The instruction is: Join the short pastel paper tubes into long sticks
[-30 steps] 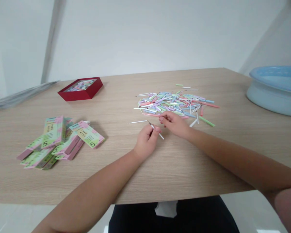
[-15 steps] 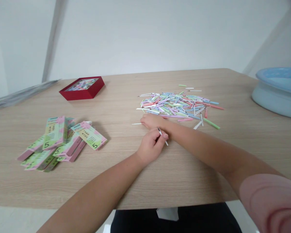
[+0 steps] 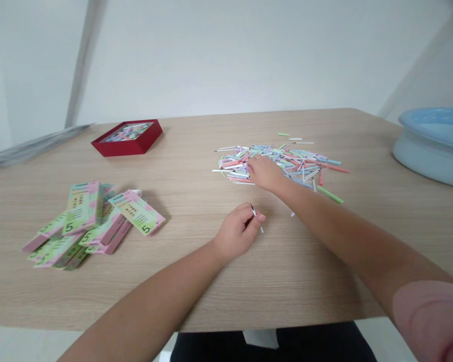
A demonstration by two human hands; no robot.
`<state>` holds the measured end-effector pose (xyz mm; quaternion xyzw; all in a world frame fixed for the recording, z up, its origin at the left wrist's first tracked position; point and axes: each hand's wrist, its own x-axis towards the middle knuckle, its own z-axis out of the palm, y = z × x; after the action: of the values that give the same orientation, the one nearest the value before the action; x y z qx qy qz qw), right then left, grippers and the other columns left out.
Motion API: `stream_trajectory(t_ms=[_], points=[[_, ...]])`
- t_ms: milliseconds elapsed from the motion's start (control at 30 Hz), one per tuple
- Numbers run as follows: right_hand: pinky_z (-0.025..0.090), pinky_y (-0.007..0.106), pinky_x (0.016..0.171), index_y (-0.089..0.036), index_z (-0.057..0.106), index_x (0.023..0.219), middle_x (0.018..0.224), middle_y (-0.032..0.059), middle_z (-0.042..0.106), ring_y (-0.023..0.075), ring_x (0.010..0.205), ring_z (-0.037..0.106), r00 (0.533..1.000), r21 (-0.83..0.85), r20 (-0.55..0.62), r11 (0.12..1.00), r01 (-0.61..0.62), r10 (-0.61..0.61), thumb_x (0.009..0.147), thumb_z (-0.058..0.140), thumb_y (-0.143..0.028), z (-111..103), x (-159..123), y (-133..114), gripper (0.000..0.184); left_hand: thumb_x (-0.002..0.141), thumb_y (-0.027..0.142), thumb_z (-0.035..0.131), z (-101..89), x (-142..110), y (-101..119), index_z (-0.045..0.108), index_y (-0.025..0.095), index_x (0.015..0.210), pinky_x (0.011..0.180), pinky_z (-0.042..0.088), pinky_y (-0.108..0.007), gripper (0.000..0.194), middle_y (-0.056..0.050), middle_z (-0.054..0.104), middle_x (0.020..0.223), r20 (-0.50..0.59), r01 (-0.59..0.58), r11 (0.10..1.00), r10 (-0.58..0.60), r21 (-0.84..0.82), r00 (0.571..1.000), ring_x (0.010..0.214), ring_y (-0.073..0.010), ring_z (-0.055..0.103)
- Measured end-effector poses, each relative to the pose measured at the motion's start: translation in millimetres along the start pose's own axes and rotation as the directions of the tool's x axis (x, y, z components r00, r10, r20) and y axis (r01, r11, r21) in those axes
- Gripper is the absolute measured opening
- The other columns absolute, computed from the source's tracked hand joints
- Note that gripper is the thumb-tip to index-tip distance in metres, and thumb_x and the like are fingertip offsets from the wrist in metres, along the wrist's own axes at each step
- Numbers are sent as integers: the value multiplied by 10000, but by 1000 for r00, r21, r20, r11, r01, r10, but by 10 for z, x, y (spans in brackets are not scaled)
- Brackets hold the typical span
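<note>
My left hand (image 3: 237, 232) rests on the table, thumb and fingers pinched around a thin white pen refill (image 3: 254, 211) with a dark tip. Farther off, my right hand (image 3: 266, 172) reaches over the pile of pastel pen parts (image 3: 236, 163), its fingers bent down among them. Whether anything is between those fingertips is hidden. The pile mixes white refills with pink, blue, green and purple tubes. A white refill (image 3: 244, 183) lies along its near edge.
Several green and pink printed boxes (image 3: 137, 211) are heaped on the left. Behind them stands a red box (image 3: 124, 147) with more pen parts inside. Bundled thin rods (image 3: 38, 146) lie at the far left. A blue basin (image 3: 430, 146) stands at the right edge.
My right hand went left to the loose white refill, then back right over the pile. That refill now lies at the pile's near edge. My left hand, still holding its refill, shifted slightly right and nearer.
</note>
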<state>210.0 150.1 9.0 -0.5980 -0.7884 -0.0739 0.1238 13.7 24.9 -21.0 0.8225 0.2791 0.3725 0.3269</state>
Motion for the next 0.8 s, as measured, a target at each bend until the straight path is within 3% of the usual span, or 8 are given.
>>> stream_trajectory(t_ms=[167,367,600,800], points=[[480,341,932,-159,752,1223,1245,197,746,295,1116,697,996,23,76,999,-41,39,1014,489,-208,122,325,216,339,1076,462,466,-7,-4,-2,608,203,797,764,465,-332,407,-55,622,820,4,18,1000,-18,11,1000,799,-187,587],[481,364,933,-165,763,1220,1200,194,765,305,1062,706,991,-26,116,998,-58,60,963,536,-192,241,441,441,344,1077,430,479,-11,5,2,619,199,809,770,469,-325,381,-52,628,831,26,23,1000,-23,4,999,805,-181,591],[458,356,902,-183,786,1131,1204,177,724,297,1084,661,985,-55,158,995,84,-74,908,560,-103,207,484,628,327,1076,450,479,-9,7,-7,615,200,802,766,472,-327,394,-54,625,832,50,43,999,-44,8,998,799,-182,587],[409,398,1019,-191,810,961,1148,160,733,304,1183,606,965,-69,203,981,184,-166,910,593,-100,163,488,820,241,1075,424,494,-2,4,-22,625,192,805,762,460,-323,379,-52,624,828,53,37,999,-36,-4,998,797,-177,582]])
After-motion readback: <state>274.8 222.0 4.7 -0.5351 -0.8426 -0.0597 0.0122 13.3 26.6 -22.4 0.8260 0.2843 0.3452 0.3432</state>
